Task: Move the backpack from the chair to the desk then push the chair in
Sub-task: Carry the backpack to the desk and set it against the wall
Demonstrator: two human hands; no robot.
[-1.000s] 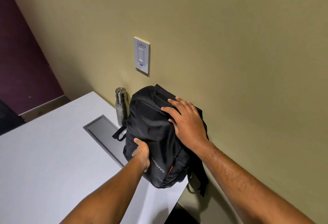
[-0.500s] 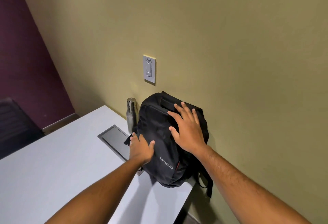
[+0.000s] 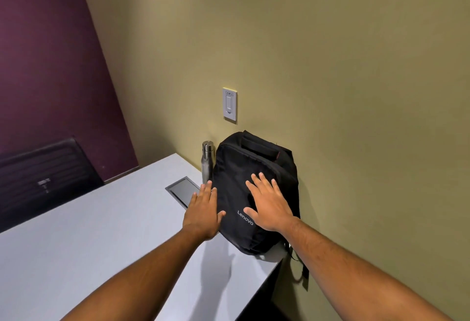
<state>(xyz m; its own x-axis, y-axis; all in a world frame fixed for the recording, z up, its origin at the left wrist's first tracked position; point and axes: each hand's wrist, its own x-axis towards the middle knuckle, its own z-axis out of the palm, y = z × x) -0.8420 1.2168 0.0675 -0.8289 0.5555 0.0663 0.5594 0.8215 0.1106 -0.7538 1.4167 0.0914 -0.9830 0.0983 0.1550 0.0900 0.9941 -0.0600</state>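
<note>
A black Lenovo backpack stands upright on the far right corner of the white desk, leaning against the olive wall. Its straps hang over the desk's right edge. My right hand lies flat on the backpack's front, fingers spread. At the bag's left side my left hand rests with fingers extended, touching the fabric without gripping it. A dark chair back shows beyond the desk at the left.
A steel water bottle stands just left of the backpack, against the wall. A grey cable hatch is set into the desk beside my left hand. A wall switch sits above the bag.
My left hand let go of the backpack's lower left side and opened flat. My right hand slid down from the top to the front panel. The view tilted up and back.
</note>
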